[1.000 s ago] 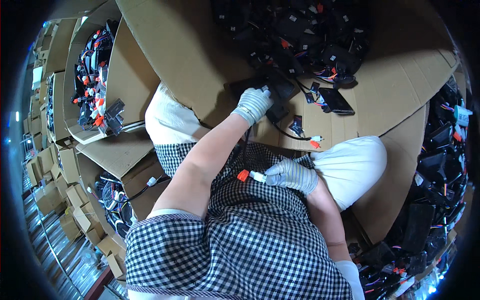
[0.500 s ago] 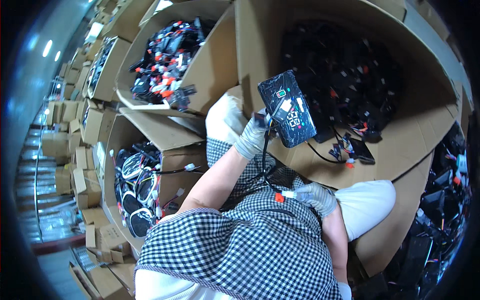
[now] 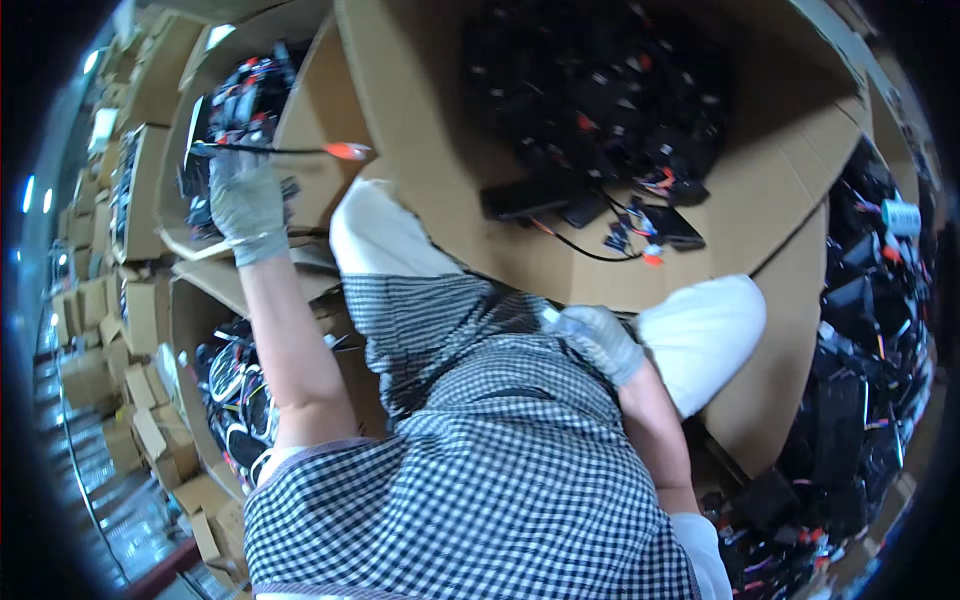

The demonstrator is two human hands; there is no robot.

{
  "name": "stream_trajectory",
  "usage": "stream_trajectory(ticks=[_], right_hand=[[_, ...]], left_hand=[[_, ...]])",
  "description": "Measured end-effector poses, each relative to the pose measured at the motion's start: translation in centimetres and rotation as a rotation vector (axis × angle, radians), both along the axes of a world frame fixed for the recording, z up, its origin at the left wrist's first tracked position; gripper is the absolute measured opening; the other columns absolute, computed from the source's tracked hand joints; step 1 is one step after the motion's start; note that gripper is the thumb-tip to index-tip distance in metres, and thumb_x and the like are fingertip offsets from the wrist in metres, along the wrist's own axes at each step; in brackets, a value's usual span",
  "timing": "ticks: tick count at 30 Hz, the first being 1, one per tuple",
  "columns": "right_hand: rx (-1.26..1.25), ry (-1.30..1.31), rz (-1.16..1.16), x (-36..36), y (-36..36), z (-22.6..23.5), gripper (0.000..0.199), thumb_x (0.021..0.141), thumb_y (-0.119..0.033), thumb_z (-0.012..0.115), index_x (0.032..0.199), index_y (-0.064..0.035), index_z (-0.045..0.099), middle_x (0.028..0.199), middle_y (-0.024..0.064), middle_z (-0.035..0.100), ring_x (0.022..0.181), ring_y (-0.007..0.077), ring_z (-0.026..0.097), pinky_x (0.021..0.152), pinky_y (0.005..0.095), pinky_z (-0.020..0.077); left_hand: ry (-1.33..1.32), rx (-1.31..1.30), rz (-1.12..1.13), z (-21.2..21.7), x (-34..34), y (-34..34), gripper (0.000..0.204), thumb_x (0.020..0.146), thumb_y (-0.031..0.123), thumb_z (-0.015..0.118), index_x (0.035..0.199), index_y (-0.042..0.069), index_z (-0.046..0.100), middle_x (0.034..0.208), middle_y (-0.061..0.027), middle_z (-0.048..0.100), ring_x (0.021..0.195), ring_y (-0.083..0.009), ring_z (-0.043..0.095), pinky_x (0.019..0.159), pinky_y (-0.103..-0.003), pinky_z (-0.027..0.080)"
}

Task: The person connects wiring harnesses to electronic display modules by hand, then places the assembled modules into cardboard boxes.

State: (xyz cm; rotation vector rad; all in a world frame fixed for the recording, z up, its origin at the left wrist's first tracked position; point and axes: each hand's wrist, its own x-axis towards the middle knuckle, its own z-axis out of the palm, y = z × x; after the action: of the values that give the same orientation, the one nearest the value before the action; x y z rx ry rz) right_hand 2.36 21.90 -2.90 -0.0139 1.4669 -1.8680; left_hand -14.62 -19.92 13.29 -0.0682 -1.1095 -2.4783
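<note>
My left hand (image 3: 250, 205), in a pale glove, reaches far out over the cardboard box at the upper left. Its blurred fingers seem closed around a thin black display unit, seen nearly edge-on (image 3: 196, 128). From there a black cable (image 3: 285, 151) sticks out to the right, ending in an orange-red connector (image 3: 346, 151). Close to my lap, my gloved right hand (image 3: 605, 342) is closed on a small white plug connector (image 3: 562, 322). The checkered apron (image 3: 480, 420) lies beneath it.
A large cardboard box (image 3: 400, 110) ahead holds a heap of black units (image 3: 600, 90). On its near flap lie a loose cable and connectors (image 3: 630, 235). More black units (image 3: 850, 400) pile up at right. Lower left, another box contains white-rimmed round parts (image 3: 235, 385).
My left hand has carried the display unit from above the large box to the upper-left box. The orange-red connector has come away from the white plug in my right hand. The view has shifted.
</note>
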Motion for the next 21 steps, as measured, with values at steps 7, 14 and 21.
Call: stream_trajectory(ticks=[7, 14, 21], right_hand=[[-0.163, -0.026, 0.078, 0.1, 0.5, 5.2, 0.041, 0.084, -0.041, 0.058, 0.091, -0.0017, 0.066, 0.053, -0.0041, 0.046, 0.046, 0.0031, 0.037, 0.044, 0.0196, 0.0291], [-0.138, -0.015, -0.002, 0.3, 1.0, 7.9, 0.046, 0.086, -0.043, 0.053, 0.096, 0.0008, 0.064, 0.056, -0.0011, 0.05, 0.051, 0.0048, 0.046, 0.051, 0.0199, 0.0369], [-0.021, -0.134, -0.375, 0.3, 2.5, 8.9, 0.045, 0.085, -0.043, 0.056, 0.094, 0.0008, 0.061, 0.063, -0.0006, 0.054, 0.055, 0.0047, 0.046, 0.051, 0.0188, 0.0355]], left_hand=[[-0.091, -1.265, -0.199, -9.6, 2.9, 22.6, 0.026, 0.082, 0.01, 0.055, 0.108, 0.006, 0.058, 0.109, -0.0092, 0.056, 0.104, -0.0225, 0.053, 0.092, -0.033, 0.04], [-0.034, -1.945, -0.739, -27.9, 8.0, 35.5, 0.063, 0.073, 0.043, 0.06, 0.123, 0.008, 0.042, 0.119, -0.0184, 0.05, 0.11, -0.0362, 0.047, 0.098, -0.052, 0.027], [-0.04, -1.816, -1.568, -20.1, 9.6, 31.9, 0.055, 0.069, 0.048, 0.062, 0.112, 0.014, 0.053, 0.1, -0.0134, 0.062, 0.091, -0.0311, 0.06, 0.079, -0.04, 0.046]])
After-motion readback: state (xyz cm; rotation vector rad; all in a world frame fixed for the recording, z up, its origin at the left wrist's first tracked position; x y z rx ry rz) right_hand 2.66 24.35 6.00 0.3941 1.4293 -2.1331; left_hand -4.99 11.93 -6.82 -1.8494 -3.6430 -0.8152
